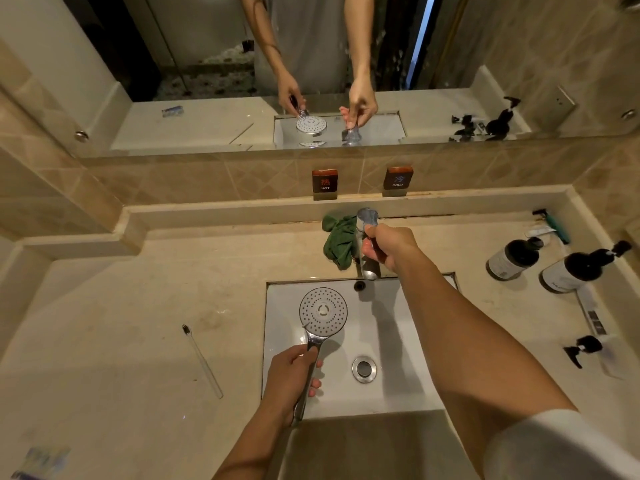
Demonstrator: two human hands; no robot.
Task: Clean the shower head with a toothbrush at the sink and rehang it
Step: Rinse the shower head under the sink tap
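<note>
The round chrome shower head (pixel 322 311) hangs face up over the white sink (pixel 394 344). My left hand (pixel 289 379) is closed around its chrome handle at the sink's near left. My right hand (pixel 389 247) grips the lever of the chrome tap (pixel 367 216) behind the sink. No water is seen running. A clear toothbrush (pixel 203 362) with dark bristles lies on the beige counter, well left of the sink, untouched.
A green cloth (pixel 338 242) is bunched left of the tap. Dark pump bottles (pixel 512 259) and a razor (pixel 554 223) stand on the right counter. A foil wrapper (pixel 45 460) lies at the near left. HOT and COLD signs sit under the mirror.
</note>
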